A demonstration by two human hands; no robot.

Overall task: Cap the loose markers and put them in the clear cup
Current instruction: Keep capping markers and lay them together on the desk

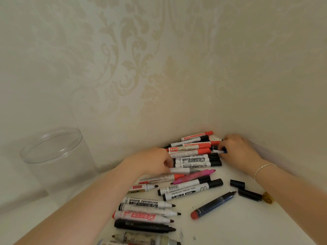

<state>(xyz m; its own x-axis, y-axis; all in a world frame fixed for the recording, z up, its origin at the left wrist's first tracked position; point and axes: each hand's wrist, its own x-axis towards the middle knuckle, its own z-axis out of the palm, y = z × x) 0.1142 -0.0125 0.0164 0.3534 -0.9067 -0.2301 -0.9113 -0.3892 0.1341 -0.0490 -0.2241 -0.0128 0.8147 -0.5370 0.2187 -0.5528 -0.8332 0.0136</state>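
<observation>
Many whiteboard markers lie on a white tabletop [221,227]. Capped red and black ones form a pile [194,152] in the far corner. Several uncapped markers [146,212] lie in a row near me. My left hand [155,162] rests at the pile's left end, its fingers curled around the ends of the markers there. My right hand [235,149] pinches a small blue-capped marker [221,151] at the pile's right end. The clear cup [53,156] stands empty at the far left. Two loose black caps [237,183] lie at the right.
Patterned walls meet in a corner right behind the pile. A pink marker [193,176], a dark blue marker with a red end [213,205] and a small yellow-brown object [267,198] lie on the table. A bracelet is on my right wrist.
</observation>
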